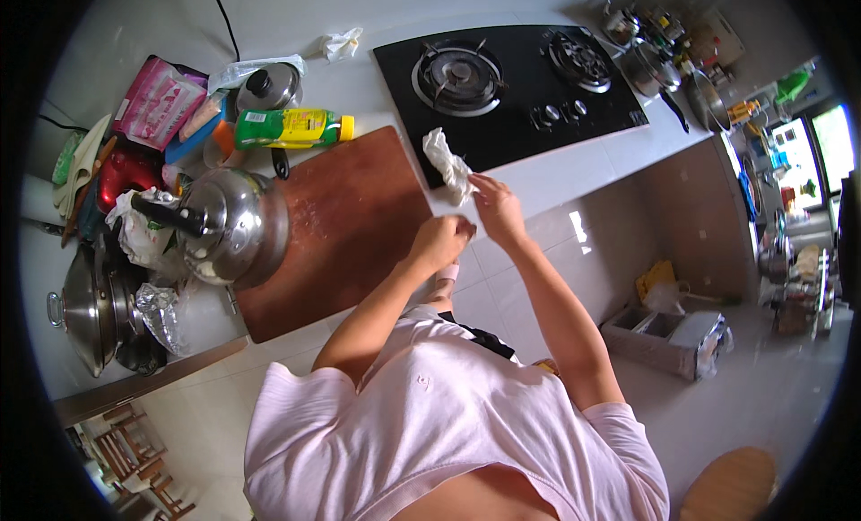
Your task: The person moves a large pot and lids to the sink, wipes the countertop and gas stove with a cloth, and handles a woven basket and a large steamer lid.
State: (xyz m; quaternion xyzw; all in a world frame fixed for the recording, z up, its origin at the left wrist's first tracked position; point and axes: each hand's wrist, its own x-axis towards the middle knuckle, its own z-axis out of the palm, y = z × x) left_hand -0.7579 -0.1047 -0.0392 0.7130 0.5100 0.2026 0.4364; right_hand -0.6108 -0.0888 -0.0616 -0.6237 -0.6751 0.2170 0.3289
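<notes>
With its fingertips, my right hand (498, 208) touches the lower end of a crumpled white cloth or paper towel (447, 164), which lies over the front left corner of the black glass gas hob (511, 137). Just to the left is my left hand (444, 240), its fingers curled and a little blurred, near the right edge of the reddish-brown board (356, 232); whether it holds anything is not clear. A steel kettle (235, 225) with a black handle stands at the board's left side. A green and yellow bottle (292, 127) lies across the board's back edge.
Behind the board are a lidded steel pot (269, 87), a pink package (161, 103) and a crumpled white tissue (342, 45). A domed pan lid (87, 309) and crumpled foil (158, 312) are at the left. Pots, including a steel saucepan (646, 67), stand right of the hob.
</notes>
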